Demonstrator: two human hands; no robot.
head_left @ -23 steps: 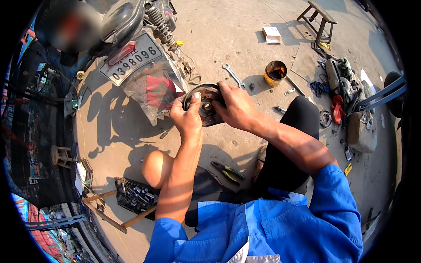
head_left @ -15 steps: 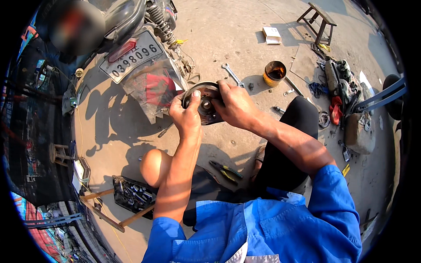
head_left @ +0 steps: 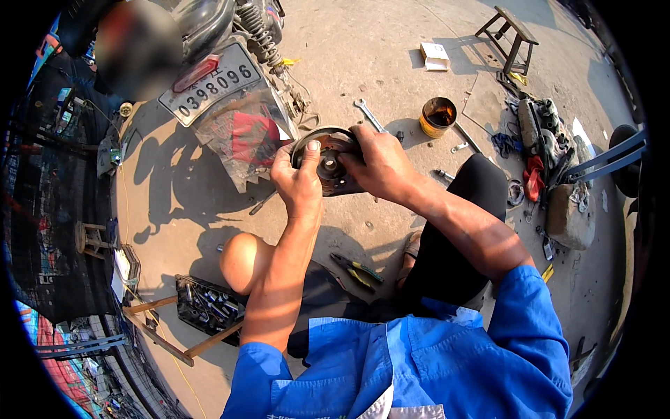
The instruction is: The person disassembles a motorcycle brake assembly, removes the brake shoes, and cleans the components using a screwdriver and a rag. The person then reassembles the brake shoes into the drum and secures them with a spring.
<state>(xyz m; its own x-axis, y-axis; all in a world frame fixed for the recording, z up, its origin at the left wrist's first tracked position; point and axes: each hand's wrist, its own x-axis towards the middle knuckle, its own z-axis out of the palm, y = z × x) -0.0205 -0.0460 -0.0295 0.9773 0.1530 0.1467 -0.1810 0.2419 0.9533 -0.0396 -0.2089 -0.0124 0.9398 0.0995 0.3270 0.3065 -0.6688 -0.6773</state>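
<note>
Pinching the left rim of a brake plate (head_left: 333, 174): left hand (head_left: 301, 185), thumb on top. Clasping the right rim: right hand (head_left: 382, 162). Brake plate: aloft between both, near the motorbike (head_left: 222, 80). Ground (head_left: 384, 227): wrench (head_left: 370, 116) and tin (head_left: 438, 117) beyond, pliers (head_left: 357, 271) on the near side. Risk, as judged: uneven thumb pressure could let the plate slip and drop.

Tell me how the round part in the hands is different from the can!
The round part is held up by the left hand and right hand; the can stands on the ground. The round part is mostly dark; the can is yellowish outside. The round part looks shallow; the can is deeper. Both are round.
</note>
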